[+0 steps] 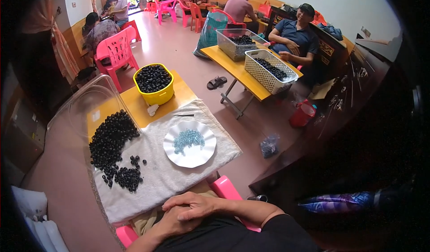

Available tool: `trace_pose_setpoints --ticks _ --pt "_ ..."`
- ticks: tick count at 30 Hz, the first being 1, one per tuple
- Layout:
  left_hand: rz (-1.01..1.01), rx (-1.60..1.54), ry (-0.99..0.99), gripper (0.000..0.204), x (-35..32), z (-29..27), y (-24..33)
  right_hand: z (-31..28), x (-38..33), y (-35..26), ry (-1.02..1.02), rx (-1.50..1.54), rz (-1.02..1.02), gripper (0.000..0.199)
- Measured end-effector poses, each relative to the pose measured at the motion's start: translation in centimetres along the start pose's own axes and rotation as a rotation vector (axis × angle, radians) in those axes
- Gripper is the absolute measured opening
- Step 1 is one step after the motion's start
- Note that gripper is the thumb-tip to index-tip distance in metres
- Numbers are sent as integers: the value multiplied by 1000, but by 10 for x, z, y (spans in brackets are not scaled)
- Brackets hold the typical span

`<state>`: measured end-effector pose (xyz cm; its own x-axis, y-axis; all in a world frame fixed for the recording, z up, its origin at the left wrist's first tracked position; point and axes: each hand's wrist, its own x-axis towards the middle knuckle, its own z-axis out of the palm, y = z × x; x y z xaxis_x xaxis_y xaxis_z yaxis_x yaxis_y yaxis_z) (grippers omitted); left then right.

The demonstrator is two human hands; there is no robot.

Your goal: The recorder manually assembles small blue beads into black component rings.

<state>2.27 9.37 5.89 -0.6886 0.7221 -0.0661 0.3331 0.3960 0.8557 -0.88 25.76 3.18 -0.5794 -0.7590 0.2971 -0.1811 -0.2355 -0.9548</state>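
Note:
My hands lie folded together in my lap, just below the table's near edge. My right hand [195,204] rests over my left hand [174,224], its fingers closed round it; the left fingers are mostly hidden. On the white towel [152,150] sits a white wavy-rimmed plate [190,157] with small clear bluish rings [188,140] on it. Behind the plate lie thin dark tweezers [183,115]. A heap of small black ring-shaped parts [109,140] spreads over the towel's left side, partly inside a tipped clear plastic tray [92,97].
A yellow basket [156,94] full of black parts stands at the table's far end. Across the aisle, another table [228,67] bears a clear bin [230,50] and a white basket [271,79]; a person [298,37] sits behind it. A red bucket [303,114] stands on the floor.

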Motion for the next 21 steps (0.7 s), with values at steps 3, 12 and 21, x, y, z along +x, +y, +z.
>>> trace_pose_setpoints --ticks 3,12,21 --pt "16 -3 12 20 -2 3 -5 0 1 0 -9 4 0 58" --pt "3 53 -1 24 -2 0 -5 -1 3 0 -32 -6 11 59" --pt "45 12 -13 24 -4 -2 -11 0 2 2 -45 0 49 60"
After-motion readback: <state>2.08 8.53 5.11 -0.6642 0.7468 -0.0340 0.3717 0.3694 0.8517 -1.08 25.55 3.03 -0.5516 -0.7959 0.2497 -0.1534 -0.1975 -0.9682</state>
